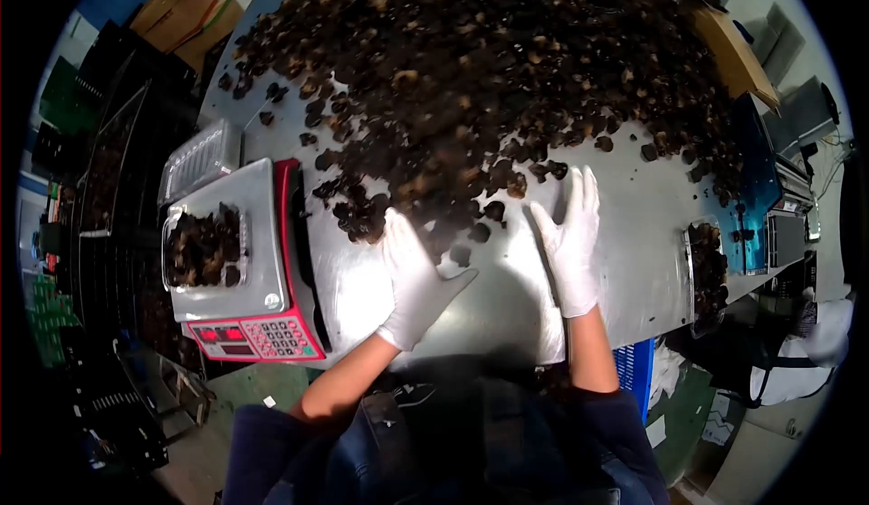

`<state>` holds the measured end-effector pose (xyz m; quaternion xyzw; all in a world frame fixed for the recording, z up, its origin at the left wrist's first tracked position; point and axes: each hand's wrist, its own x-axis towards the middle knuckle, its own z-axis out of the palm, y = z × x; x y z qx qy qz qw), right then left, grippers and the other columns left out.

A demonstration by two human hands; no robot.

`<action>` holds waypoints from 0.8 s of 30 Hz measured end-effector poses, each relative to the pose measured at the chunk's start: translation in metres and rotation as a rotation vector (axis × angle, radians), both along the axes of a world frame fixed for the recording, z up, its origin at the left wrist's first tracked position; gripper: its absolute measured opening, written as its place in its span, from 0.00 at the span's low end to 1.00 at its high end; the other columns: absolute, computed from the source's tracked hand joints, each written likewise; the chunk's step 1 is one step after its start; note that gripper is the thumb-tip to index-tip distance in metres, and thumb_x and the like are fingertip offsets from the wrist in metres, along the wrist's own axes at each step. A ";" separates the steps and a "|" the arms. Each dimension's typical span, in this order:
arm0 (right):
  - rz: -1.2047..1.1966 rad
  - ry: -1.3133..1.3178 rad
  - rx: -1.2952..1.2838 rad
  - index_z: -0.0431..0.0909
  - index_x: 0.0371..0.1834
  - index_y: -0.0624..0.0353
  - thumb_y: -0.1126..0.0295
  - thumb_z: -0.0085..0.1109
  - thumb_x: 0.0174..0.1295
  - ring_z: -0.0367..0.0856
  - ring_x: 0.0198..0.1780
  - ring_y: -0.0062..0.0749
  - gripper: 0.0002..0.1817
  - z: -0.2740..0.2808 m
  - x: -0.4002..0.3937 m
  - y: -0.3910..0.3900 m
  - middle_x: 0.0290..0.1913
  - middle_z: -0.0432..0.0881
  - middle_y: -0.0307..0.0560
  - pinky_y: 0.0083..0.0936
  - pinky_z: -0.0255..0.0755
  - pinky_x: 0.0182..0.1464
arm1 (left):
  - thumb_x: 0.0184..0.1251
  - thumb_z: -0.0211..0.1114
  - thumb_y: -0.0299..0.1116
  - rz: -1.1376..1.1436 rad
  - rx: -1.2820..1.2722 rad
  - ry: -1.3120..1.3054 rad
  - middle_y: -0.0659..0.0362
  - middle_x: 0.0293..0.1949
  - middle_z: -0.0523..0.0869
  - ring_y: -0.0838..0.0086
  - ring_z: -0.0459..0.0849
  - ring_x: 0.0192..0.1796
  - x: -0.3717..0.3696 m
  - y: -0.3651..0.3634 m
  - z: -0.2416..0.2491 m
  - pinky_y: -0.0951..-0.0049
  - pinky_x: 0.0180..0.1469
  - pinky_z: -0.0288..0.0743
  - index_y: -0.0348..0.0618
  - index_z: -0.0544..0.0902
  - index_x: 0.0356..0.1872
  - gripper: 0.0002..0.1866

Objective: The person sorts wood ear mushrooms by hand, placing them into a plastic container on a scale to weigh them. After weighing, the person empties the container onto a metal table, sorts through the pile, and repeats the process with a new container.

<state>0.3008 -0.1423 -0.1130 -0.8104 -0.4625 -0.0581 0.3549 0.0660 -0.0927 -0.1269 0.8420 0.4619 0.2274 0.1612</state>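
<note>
A big heap of dark brown, crinkled pieces that look like dried mushrooms (507, 61) covers the far part of the metal table (634, 233). My left hand (415, 283), in a white glove, is at the heap's near edge. Its thumb is spread from the straight fingers, and it holds nothing. To the right, my gloved right hand (572, 247) is open too, palm turned inward, fingertips near a few loose pieces. Between both hands lie scattered pieces (480, 232).
On the left a red scale (294, 288) bears a clear plastic tray of dark pieces (206, 244). Behind it are clear plastic trays (201, 159). Another filled tray (706, 265) stands at the table's right edge. A blue crate (636, 374) is below the table.
</note>
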 end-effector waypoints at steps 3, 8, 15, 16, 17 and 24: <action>0.360 -0.247 -0.315 0.66 0.73 0.52 0.55 0.63 0.62 0.62 0.75 0.52 0.36 -0.012 -0.022 -0.059 0.74 0.64 0.57 0.48 0.56 0.74 | 0.46 0.77 0.59 0.008 0.023 -0.025 0.29 0.76 0.47 0.37 0.45 0.79 -0.003 0.001 -0.005 0.46 0.77 0.42 0.18 0.44 0.73 0.69; 0.617 -0.182 -0.562 0.84 0.51 0.53 0.70 0.65 0.60 0.80 0.61 0.43 0.15 0.041 -0.031 -0.201 0.56 0.83 0.47 0.43 0.73 0.60 | 0.48 0.76 0.54 0.009 -0.057 -0.249 0.32 0.76 0.48 0.39 0.45 0.79 -0.013 -0.002 -0.002 0.44 0.77 0.44 0.26 0.46 0.76 0.64; 0.177 -0.055 -0.195 0.84 0.46 0.57 0.77 0.67 0.56 0.86 0.44 0.45 0.13 0.042 -0.029 -0.099 0.44 0.86 0.48 0.34 0.79 0.49 | 0.55 0.72 0.48 -0.405 -0.057 0.093 0.40 0.76 0.57 0.43 0.54 0.77 -0.030 -0.011 0.019 0.47 0.75 0.53 0.35 0.59 0.75 0.50; 0.170 -0.061 -0.117 0.83 0.50 0.56 0.75 0.68 0.56 0.85 0.48 0.44 0.17 0.039 -0.032 -0.064 0.47 0.84 0.48 0.34 0.78 0.51 | 0.55 0.72 0.48 -0.396 -0.055 0.088 0.40 0.76 0.57 0.43 0.54 0.77 -0.034 -0.012 0.018 0.47 0.75 0.53 0.35 0.59 0.75 0.50; 0.130 -0.048 -0.034 0.82 0.52 0.56 0.74 0.69 0.55 0.84 0.49 0.43 0.19 0.031 -0.034 -0.030 0.48 0.84 0.48 0.33 0.78 0.51 | 0.56 0.72 0.46 -0.440 -0.080 0.076 0.40 0.75 0.58 0.43 0.58 0.75 -0.040 -0.014 0.016 0.48 0.73 0.56 0.36 0.60 0.74 0.48; 0.119 0.159 -0.153 0.84 0.42 0.56 0.69 0.73 0.51 0.84 0.40 0.42 0.14 0.003 -0.017 0.045 0.43 0.82 0.45 0.31 0.78 0.45 | 0.61 0.70 0.42 -0.363 -0.138 -0.048 0.43 0.69 0.68 0.48 0.72 0.67 -0.082 -0.018 0.028 0.55 0.66 0.68 0.37 0.69 0.68 0.36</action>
